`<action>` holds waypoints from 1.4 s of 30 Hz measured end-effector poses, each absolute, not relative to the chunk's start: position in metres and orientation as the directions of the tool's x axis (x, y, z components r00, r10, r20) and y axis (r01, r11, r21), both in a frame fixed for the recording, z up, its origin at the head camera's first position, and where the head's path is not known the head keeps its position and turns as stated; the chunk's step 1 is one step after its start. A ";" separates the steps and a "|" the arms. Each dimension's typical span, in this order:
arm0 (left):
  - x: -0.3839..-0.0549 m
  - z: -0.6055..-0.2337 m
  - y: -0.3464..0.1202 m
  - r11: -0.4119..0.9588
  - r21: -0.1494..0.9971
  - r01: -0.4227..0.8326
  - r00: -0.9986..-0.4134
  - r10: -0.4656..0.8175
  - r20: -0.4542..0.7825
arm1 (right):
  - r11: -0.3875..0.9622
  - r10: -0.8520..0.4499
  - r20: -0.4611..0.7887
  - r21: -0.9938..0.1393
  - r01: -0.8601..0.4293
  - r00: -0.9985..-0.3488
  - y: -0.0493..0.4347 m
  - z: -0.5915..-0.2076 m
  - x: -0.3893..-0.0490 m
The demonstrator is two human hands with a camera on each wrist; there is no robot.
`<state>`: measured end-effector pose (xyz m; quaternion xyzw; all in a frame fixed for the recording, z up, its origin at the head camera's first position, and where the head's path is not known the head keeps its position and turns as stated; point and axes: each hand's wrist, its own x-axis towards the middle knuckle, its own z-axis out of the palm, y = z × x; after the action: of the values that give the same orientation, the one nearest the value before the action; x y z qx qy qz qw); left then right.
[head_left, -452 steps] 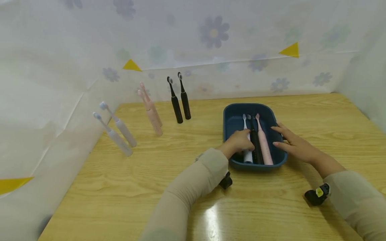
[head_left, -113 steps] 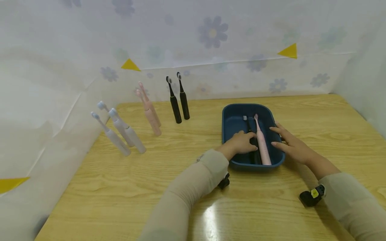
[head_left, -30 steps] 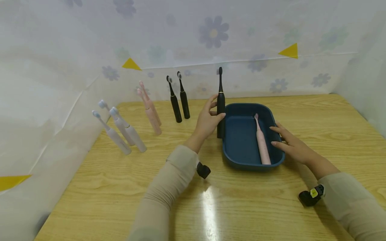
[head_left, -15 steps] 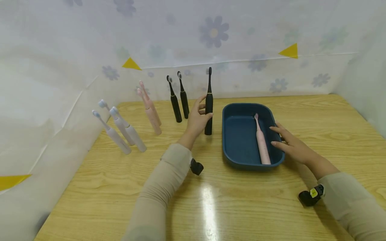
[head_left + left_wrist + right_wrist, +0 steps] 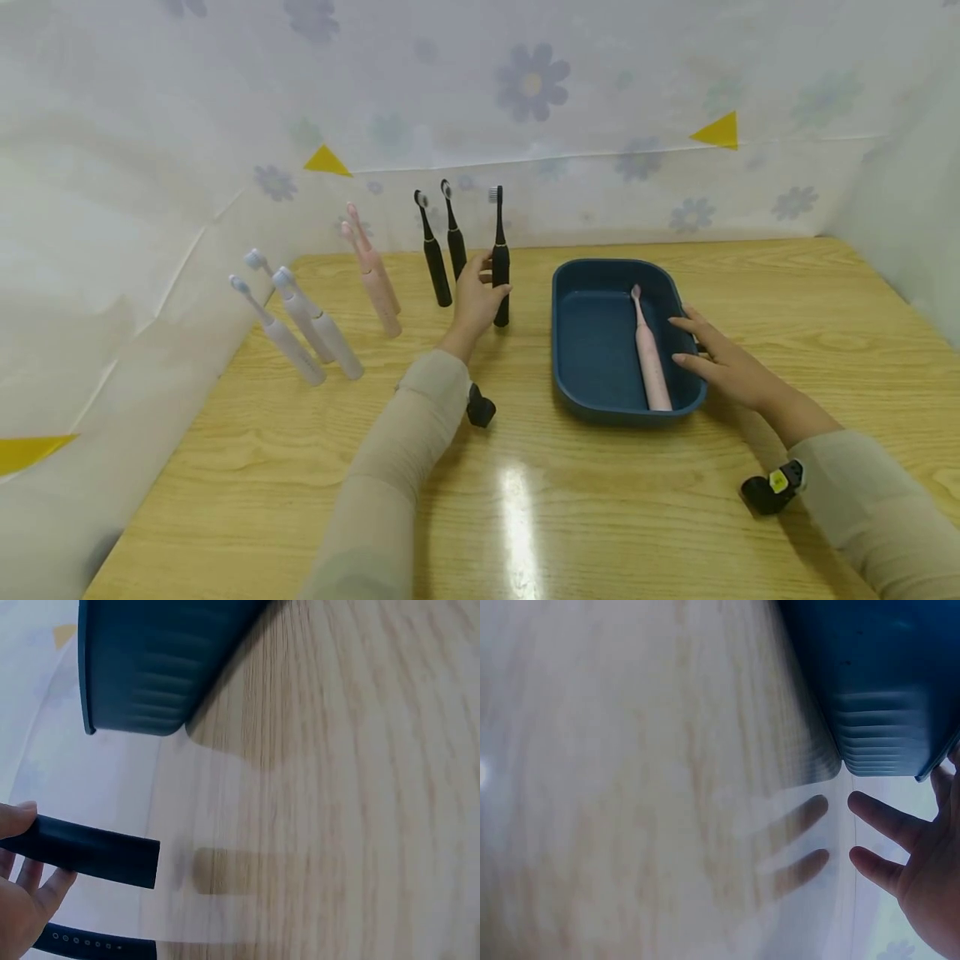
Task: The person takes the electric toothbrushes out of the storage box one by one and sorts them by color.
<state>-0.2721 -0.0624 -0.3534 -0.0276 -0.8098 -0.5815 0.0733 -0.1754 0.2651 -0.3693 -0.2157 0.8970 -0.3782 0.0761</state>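
Observation:
My left hand (image 5: 474, 302) grips a black electric toothbrush (image 5: 500, 268) by its handle, upright with its head at the top. In the left wrist view the toothbrush's base (image 5: 139, 862) hangs slightly above the table, apart from its shadow. Two more black electric toothbrushes stand just left of it; the nearer one (image 5: 436, 271) shows whole, and the other (image 5: 455, 237) is partly behind my hand. My right hand (image 5: 731, 364) rests on the right rim of a dark blue bin (image 5: 592, 412), its fingers spread. A pink electric toothbrush (image 5: 651, 362) lies inside the bin.
Two pink electric toothbrushes (image 5: 381, 296) stand left of the black ones. Three pale-lavender electric toothbrushes (image 5: 292, 350) stand farther left. A flower-patterned sheet (image 5: 600, 100) closes off the back of the wooden table (image 5: 615, 508).
The black toothbrush has left the bin and travelled left and down in my left hand, nearing the other black ones. Earlier, a white toothbrush went from the bin to the lavender group. The right hand stays.

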 end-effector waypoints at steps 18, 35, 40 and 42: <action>-0.294 -0.366 -0.065 0.437 0.888 0.143 -0.975 -0.091 0.202 | 0.624 -0.437 0.029 -0.710 -0.327 -0.899 0.265 -0.370 -0.174; -0.300 -0.362 -0.064 0.494 0.854 0.166 -0.969 -0.077 0.234 | 0.610 -0.448 0.035 -0.718 -0.334 -0.894 0.266 -0.370 -0.176; -0.299 -0.359 -0.064 0.494 0.855 0.160 -0.970 -0.083 0.229 | 0.613 -0.448 0.026 -0.718 -0.328 -0.894 0.267 -0.369 -0.176; -0.300 -0.359 -0.063 0.492 0.857 0.156 -0.970 -0.088 0.227 | 0.614 -0.448 0.025 -0.718 -0.328 -0.894 0.267 -0.369 -0.176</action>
<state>-0.2995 -0.0633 -0.3591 -0.0199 -0.8551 -0.5037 0.1211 -0.1761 0.2673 -0.3691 -0.2165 0.8950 -0.3821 0.0785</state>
